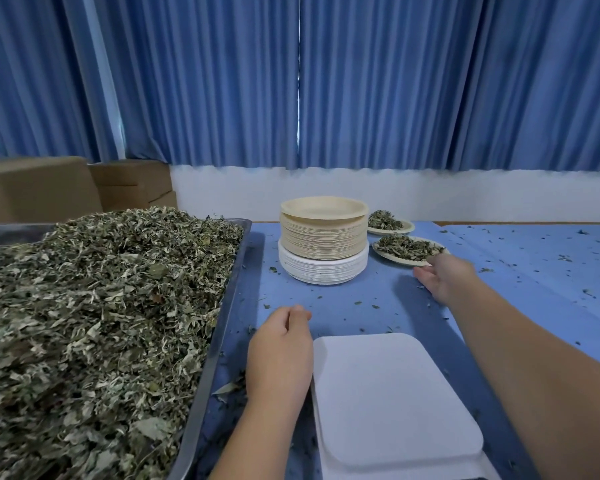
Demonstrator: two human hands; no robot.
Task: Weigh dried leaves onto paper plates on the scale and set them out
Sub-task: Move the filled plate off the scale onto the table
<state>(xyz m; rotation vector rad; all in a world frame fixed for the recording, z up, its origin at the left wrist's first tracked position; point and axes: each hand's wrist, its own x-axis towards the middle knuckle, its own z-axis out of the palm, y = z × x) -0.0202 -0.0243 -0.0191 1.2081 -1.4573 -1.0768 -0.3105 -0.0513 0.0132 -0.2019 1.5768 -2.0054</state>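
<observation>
Nearest you, at the bottom centre of the frame, lies one white rounded-rectangle scale platform (395,403) on the blue table cover (534,271). Your left hand (281,344) sits just beside the platform's left edge, knuckles up, fingers loosely curled under with nothing visible in them. Filling the lower left is one long steel tray (236,271) heaped with a mound of grey-green dried leaves (101,306). Further up, right of centre, your right hand (444,277) reaches out with fingers straight and relaxed, the fingertips at the near rim of a beige round paper plate of leaves (409,249); it looks like touching, not gripping. Just behind that plate is a second leaf-filled beige plate (390,223), so two filled plates are set out. Left of them stands one tall stack of paper plates (323,237), beige ones on top of white ones. Loose leaf crumbs (485,270) are scattered across the cover. At the far left sit two brown cardboard boxes (35,188), and pleated blue curtains (361,81) hang across the top above a white wall (430,195).
</observation>
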